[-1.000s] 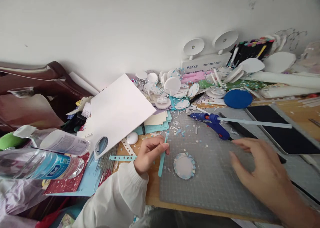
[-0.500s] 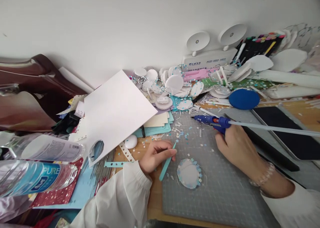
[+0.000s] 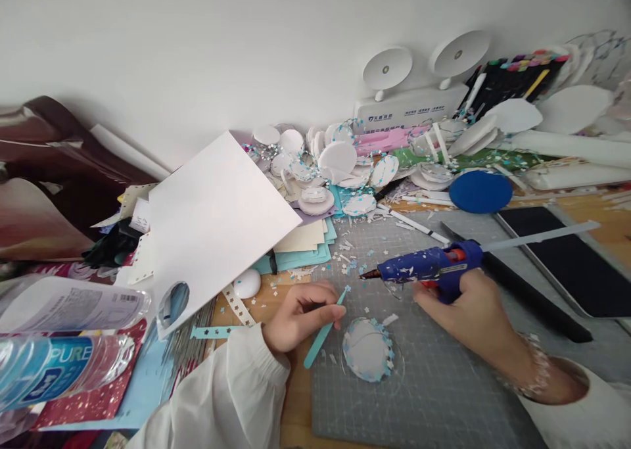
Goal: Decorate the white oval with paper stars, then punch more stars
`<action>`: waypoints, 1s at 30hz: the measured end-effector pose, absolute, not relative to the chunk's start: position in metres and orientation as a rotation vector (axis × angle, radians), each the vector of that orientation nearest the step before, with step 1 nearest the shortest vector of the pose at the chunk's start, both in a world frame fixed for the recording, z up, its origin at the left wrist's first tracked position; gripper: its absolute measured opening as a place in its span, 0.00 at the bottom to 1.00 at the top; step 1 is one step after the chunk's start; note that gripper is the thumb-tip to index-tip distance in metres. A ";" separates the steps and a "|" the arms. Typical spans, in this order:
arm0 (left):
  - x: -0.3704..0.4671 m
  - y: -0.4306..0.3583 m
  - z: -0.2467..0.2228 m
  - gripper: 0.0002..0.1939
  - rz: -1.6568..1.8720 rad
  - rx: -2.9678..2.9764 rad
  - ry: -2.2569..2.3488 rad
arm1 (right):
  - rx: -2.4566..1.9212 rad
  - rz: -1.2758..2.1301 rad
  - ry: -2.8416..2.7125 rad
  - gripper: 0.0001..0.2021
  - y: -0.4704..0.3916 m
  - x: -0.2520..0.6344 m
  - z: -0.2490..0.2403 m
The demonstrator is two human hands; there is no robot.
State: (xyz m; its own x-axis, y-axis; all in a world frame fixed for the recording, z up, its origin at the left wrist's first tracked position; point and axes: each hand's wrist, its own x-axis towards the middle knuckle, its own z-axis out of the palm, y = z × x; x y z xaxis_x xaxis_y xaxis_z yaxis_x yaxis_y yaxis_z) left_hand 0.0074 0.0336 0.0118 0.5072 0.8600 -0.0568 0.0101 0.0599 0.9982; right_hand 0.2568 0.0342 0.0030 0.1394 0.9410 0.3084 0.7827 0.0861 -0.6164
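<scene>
Between thumb and fingers, my left hand [image 3: 303, 317] pinches a teal stick [image 3: 319, 342], with a small light-blue star-like piece [image 3: 348, 290] at its upper tip. My right hand [image 3: 468, 311] is wrapped round the handle of a blue glue gun [image 3: 419, 265]; its nozzle points left, above the grey cutting mat [image 3: 444, 396]. A clear glue stick [image 3: 542, 235] juts from the gun's rear. Below the nozzle, a white disc [image 3: 367, 350] edged with small blue and white pieces lies on the mat, with a thin clear ring or thread round it.
White discs [image 3: 338, 156] pile up along the wall. A large white board [image 3: 221, 219] lies left, near bottles [image 3: 64, 370]. On the right are a blue disc [image 3: 480, 191], a black phone [image 3: 566, 258] and a black-handled tool [image 3: 537, 298]. Small scraps are scattered on the mat.
The glue gun in my right hand has come lower, nearer the white disc, and its nozzle has moved left. The teal stick's tip now bears a small blue piece. The view has shifted slightly.
</scene>
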 end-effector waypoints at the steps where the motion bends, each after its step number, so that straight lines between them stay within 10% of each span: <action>1: 0.008 0.034 0.012 0.21 0.769 1.368 0.828 | -1.726 0.298 -1.678 0.13 0.034 0.257 0.002; 30: 0.008 0.032 0.014 0.22 0.748 1.397 0.813 | -1.738 0.292 -1.757 0.14 0.033 0.254 -0.001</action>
